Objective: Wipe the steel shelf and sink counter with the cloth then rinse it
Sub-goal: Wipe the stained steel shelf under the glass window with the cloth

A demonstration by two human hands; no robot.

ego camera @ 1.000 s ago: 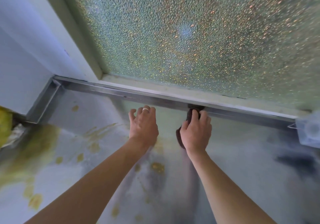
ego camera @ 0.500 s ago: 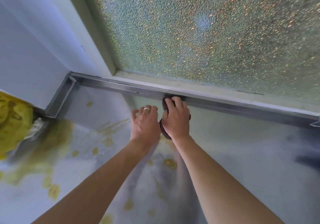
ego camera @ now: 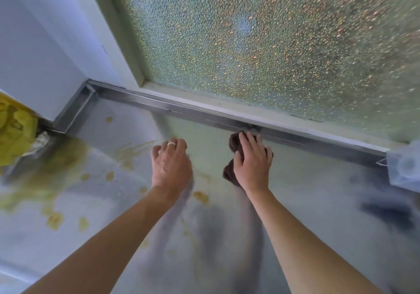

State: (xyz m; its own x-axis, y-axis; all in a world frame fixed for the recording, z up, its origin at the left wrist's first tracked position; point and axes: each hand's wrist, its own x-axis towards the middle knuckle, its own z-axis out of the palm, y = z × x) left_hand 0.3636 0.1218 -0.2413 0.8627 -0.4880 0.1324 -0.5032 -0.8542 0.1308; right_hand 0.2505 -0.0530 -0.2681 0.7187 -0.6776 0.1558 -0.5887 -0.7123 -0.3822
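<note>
Pressing the brown cloth [ego camera: 234, 143] onto the steel shelf [ego camera: 306, 180] with my right hand [ego camera: 252, 164], I have my fingers spread and bent over it, thumb tucked against its near fold. The cloth sits right up against the raised steel rim [ego camera: 204, 114] under the frosted window [ego camera: 272, 44], bunched so that it shows above and below my thumb. My left hand [ego camera: 171, 164] rests just beside it on the bare shelf, fingers loosely curled down to the surface, holding nothing; a ring [ego camera: 171, 143] is on one finger. Yellowish patches [ego camera: 54, 220] show on the steel to the left of my arms, whether stains or reflections I cannot tell. At the far left edge lies something yellow [ego camera: 13, 132]. At the right edge stands a clear plastic container [ego camera: 404, 166] by the rim; I cannot tell what is in it.
</note>
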